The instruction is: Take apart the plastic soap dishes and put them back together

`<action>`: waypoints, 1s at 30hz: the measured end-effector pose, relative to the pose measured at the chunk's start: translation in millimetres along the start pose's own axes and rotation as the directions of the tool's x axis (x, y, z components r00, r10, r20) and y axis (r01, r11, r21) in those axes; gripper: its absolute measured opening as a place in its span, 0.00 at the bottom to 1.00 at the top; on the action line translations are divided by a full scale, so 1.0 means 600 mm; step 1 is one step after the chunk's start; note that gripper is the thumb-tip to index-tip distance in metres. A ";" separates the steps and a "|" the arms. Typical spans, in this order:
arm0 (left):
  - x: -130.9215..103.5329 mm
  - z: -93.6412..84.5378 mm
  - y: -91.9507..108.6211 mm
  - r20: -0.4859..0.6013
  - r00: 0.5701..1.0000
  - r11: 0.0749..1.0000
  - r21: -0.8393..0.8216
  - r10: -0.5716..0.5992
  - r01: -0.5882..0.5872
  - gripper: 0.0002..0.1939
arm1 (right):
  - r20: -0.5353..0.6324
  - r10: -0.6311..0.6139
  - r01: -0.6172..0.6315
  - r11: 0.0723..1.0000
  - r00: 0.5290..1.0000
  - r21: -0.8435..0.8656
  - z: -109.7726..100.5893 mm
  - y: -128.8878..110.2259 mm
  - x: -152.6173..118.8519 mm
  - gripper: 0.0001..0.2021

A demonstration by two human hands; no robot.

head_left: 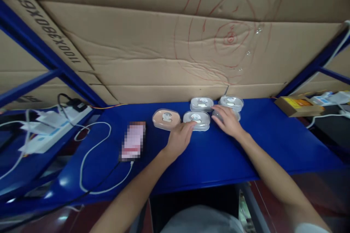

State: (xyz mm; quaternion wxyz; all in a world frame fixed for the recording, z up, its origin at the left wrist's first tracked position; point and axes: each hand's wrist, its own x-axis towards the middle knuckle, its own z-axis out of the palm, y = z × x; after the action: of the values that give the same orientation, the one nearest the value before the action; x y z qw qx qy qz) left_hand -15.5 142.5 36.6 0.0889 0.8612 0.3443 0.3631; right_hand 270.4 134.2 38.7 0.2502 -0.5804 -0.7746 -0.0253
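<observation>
Several small oval cases with clear lids stand in two rows on the blue table. My left hand (179, 140) is at the front edge of a clear-and-white case (201, 116), its fingers bent over the near left part and its thumb apart. Left of that is a salmon-coloured case (166, 118), close to the same hand. My right hand (228, 120) lies over another clear case (237, 115), fingers and thumb spread, hiding most of it. Behind them are a back-left case (201, 102) and a back-right case (232, 102). Pale labels show on their lids.
A phone (133, 141) with a white cable (82, 164) lies on the left of the blue table (202, 164). Beyond it is a white power strip (60, 127). A cardboard wall (142, 54) rises behind; an open carton (296, 106) sits at the right.
</observation>
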 end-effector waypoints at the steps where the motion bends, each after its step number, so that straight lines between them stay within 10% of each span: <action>1: -0.001 -0.003 0.001 0.023 1.000 1.000 0.014 -0.007 0.007 0.19 | -0.009 0.027 -0.027 1.000 1.000 -0.010 -0.013 0.016 0.003 0.24; 10: -0.003 0.039 0.010 0.245 0.969 0.993 0.116 -0.013 -0.016 0.13 | 0.045 0.127 -0.122 0.989 0.991 -0.087 -0.027 0.085 -0.007 0.26; 16: -0.014 0.052 0.009 0.319 0.946 0.998 -0.011 -0.054 0.061 0.27 | 0.200 0.139 -0.124 0.989 0.970 -0.086 -0.044 0.080 -0.036 0.37; 24: -0.036 0.033 0.014 0.390 0.921 0.929 -0.344 0.006 0.140 0.64 | 0.396 -0.077 0.024 0.990 0.915 0.137 -0.080 -0.044 -0.067 0.38; 30: -0.036 0.017 0.010 0.380 0.925 0.925 -0.351 -0.001 0.146 0.61 | 0.312 -0.219 0.154 0.963 0.924 0.221 -0.046 -0.094 -0.062 0.39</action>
State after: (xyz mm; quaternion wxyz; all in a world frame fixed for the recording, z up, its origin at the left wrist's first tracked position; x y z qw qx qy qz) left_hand -16.0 124.8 19.6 0.3287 0.8677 0.2785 0.2479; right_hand 236.2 73.8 61.8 0.1667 -0.4726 -0.8564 0.1245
